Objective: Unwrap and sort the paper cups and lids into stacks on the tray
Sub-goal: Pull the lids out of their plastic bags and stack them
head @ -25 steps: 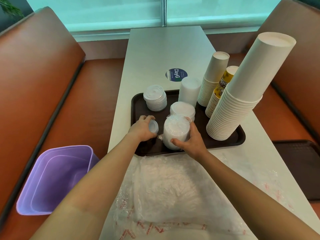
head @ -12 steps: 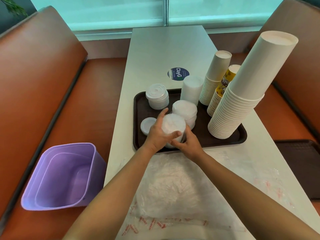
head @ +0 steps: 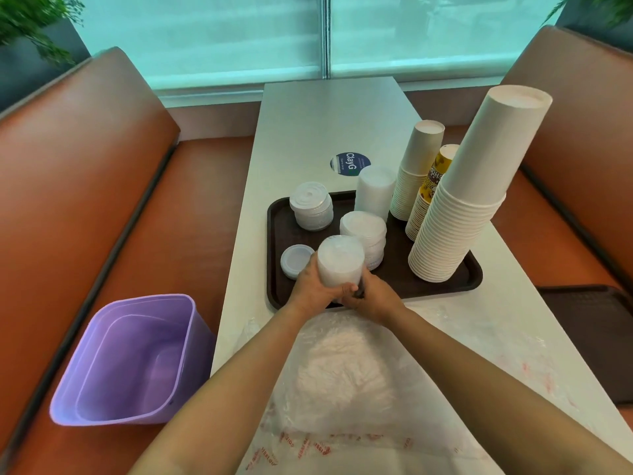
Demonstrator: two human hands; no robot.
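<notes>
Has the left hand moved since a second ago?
Yes. The left hand left the small lid and moved right along the tray onto the wrapped lid stack.

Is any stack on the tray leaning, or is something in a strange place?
The big cup stack at the tray's right leans strongly, and the two behind it tilt too. One small lid lies alone, not on a stack. Nothing looks spilled or damaged.

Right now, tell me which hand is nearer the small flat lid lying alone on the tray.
Left. The left hand grips the wrapped lid stack right beside the small flat lid; the right hand holds the stack's far side, farther away.
</notes>
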